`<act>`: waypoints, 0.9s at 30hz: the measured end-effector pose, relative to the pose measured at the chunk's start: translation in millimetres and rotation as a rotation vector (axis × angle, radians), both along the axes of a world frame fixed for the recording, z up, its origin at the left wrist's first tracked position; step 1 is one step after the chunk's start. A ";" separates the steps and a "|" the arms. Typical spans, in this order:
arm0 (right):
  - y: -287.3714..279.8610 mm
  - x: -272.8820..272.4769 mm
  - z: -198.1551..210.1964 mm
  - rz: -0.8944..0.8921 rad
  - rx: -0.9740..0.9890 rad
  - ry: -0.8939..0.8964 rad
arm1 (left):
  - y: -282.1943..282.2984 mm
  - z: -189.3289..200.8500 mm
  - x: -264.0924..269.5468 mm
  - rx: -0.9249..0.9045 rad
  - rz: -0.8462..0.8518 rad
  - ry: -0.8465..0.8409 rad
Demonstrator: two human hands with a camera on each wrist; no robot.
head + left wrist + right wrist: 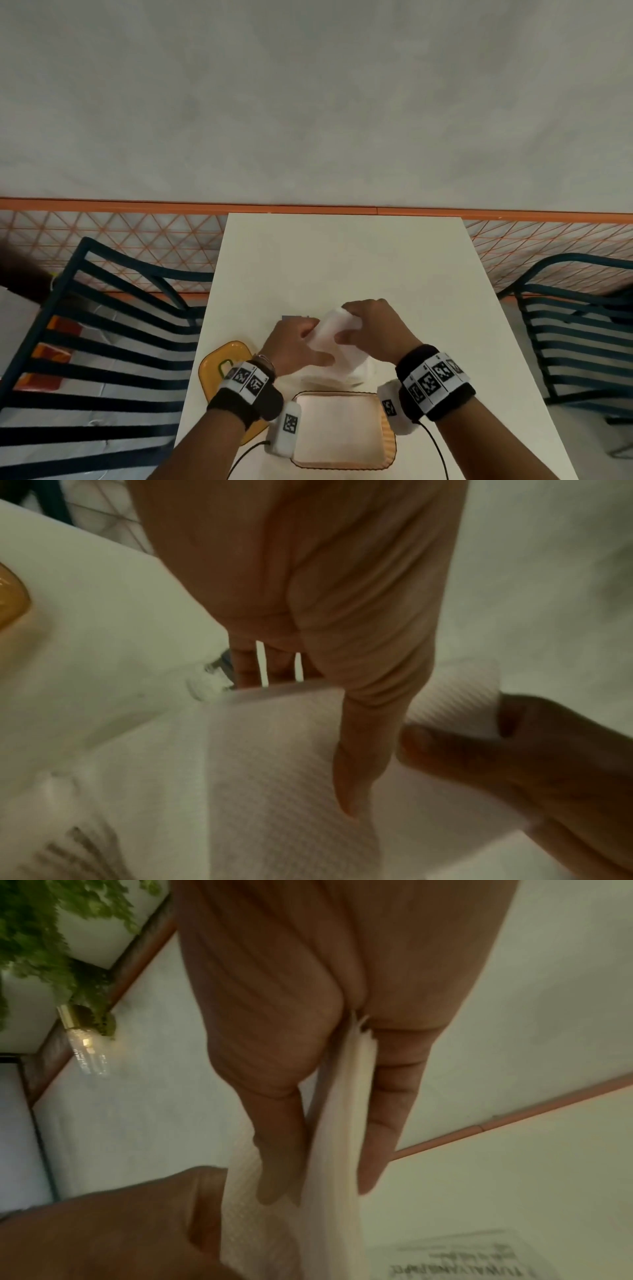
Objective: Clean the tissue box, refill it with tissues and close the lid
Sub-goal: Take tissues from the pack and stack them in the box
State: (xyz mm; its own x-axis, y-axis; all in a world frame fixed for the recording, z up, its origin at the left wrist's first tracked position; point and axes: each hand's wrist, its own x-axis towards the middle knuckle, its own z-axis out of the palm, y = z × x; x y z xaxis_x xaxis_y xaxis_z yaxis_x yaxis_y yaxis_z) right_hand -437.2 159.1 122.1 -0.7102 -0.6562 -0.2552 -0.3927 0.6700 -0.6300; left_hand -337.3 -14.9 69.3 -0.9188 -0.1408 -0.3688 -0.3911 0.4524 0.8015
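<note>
Both hands hold one folded stack of white tissues (329,337) above the table. My left hand (315,342) grips its left side, thumb on the near face (274,764) and fingers behind. My right hand (346,325) pinches its right edge (339,1123) between thumb and fingers. Under the hands lies a clear wrapper holding more white tissues (342,375), with its printed part (462,1264) showing in the right wrist view. The peach tissue box (390,435) stands open at the table's near edge with nothing seen inside. Its yellow lid (219,356) lies flat to the left.
The white table (342,267) runs away from me to a wall with an orange rail. Dark slatted chairs stand to the left (120,342) and the right (582,325). A small grey item (294,317) shows just behind my left hand.
</note>
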 end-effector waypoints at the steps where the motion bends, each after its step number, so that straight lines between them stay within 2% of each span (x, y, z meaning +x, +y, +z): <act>1: -4.4 1.4 -0.1 0.002 -0.016 0.014 | 5.2 2.7 -2.7 -0.005 0.025 -0.005; 3: -8.3 2.3 -0.6 -0.094 -0.121 -0.007 | 11.5 2.7 -7.4 0.068 0.178 -0.029; 5: -4.3 1.4 -4.3 -0.230 -0.271 -0.091 | 12.4 -2.3 -8.9 0.195 0.339 -0.038; 7: 1.3 2.1 -11.2 -0.283 -0.350 -0.203 | 14.1 -0.9 -6.1 0.284 0.454 -0.030; 11: 6.1 13.0 -29.9 -0.300 -0.426 -0.302 | 20.5 0.2 -5.7 0.367 0.511 0.049; 14: 0.8 23.9 -37.7 -0.345 -0.521 -0.336 | 26.7 -1.2 -8.4 0.337 0.562 0.049; 17: -5.4 32.5 -44.6 -0.340 -0.517 -0.291 | 36.9 -3.1 -10.0 0.268 0.564 0.043; 22: -5.8 29.8 -52.0 -0.327 -0.563 -0.348 | 33.2 -16.3 -11.1 0.248 0.467 0.026; 25: -0.5 25.9 -62.1 -0.306 -0.455 -0.366 | 26.6 -25.1 -7.6 0.194 0.327 -0.042; 27: 2.6 21.6 -67.8 -0.303 -0.378 -0.355 | 23.4 -28.7 -6.2 0.165 0.296 -0.113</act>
